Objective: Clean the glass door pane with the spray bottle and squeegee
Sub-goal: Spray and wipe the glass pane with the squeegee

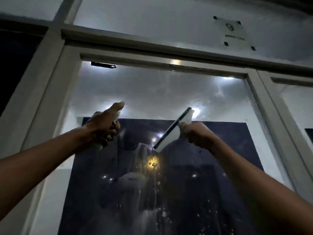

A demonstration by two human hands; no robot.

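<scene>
Head view: I am looking up at the glass door pane [160, 92] in dim light, both my arms raised toward it.
Left hand: my left hand [103, 126] is up in front of the left part of the glass, its fingers [112, 131] curled round the spray bottle [116, 115], with my forefinger stretched forward along the top.
Spray bottle: only pale bits of it show past my grip, near the forefinger and below my palm; the nozzle is too blurred to make out.
Right hand: my right hand [196, 133] is clamped round the handle of the squeegee [172, 129], fingers wrapped tight.
Squeegee: its white head is tilted, upper end to the right, lower end to the left, and the dark blade edge faces the glass; I cannot tell whether the blade touches the pane.
Pane: droplets and wet streaks [157, 184] run down the middle of the glass below the squeegee, around a yellow glint of light; the upper glass is hazy with bright reflections.
Door frame: a pale door frame [55, 92] borders the pane on the left, top and right.
Above the door: a small sign [232, 33] is fixed by dark corners on the upper panel, its print too small to read.
</scene>
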